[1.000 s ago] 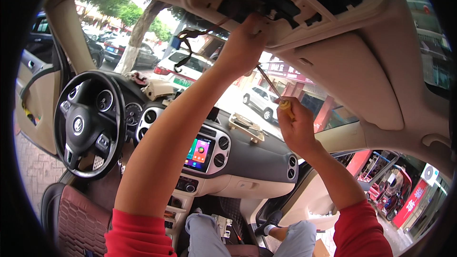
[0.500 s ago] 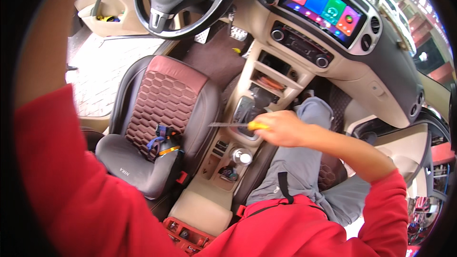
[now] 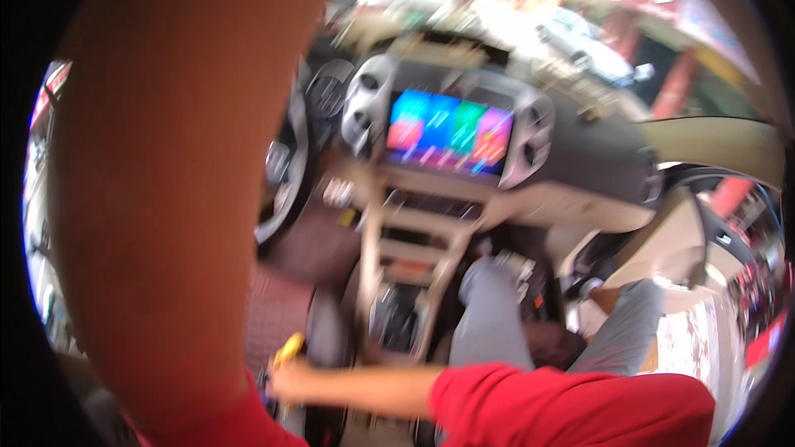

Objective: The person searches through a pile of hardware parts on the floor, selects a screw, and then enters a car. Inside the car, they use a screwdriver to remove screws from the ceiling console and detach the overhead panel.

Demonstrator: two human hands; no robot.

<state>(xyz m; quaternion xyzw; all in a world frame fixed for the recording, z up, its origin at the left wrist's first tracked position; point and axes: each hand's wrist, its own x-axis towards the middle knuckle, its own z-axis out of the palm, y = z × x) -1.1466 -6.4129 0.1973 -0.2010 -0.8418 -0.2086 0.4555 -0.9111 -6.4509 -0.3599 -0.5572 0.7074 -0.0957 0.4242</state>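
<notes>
My right hand [image 3: 290, 381] is low at the left, over the driver's seat [image 3: 277, 306] side, blurred by motion. Its fingers are closed round a yellow-handled tool [image 3: 289, 348], whose yellow part sticks out above the fist; its thin metal blade cannot be made out. Something dark blue lies close by the hand, too smeared to name. My raised left forearm [image 3: 174, 199] fills the left of the view, very near the camera, and its hand is out of the picture. The arm hides much of the steering wheel [image 3: 290, 174] and seat.
Ahead stands the dashboard with a lit colour screen [image 3: 451, 132]. The centre console with the gear lever [image 3: 396, 319] runs between the seats. My grey-trousered legs [image 3: 493, 310] are in the passenger footwell, beside the open passenger door [image 3: 662, 240].
The view has swung up and right. My right hand has moved from above the gear lever toward the driver's seat with the yellow-handled tool. My left arm now covers more of the view.
</notes>
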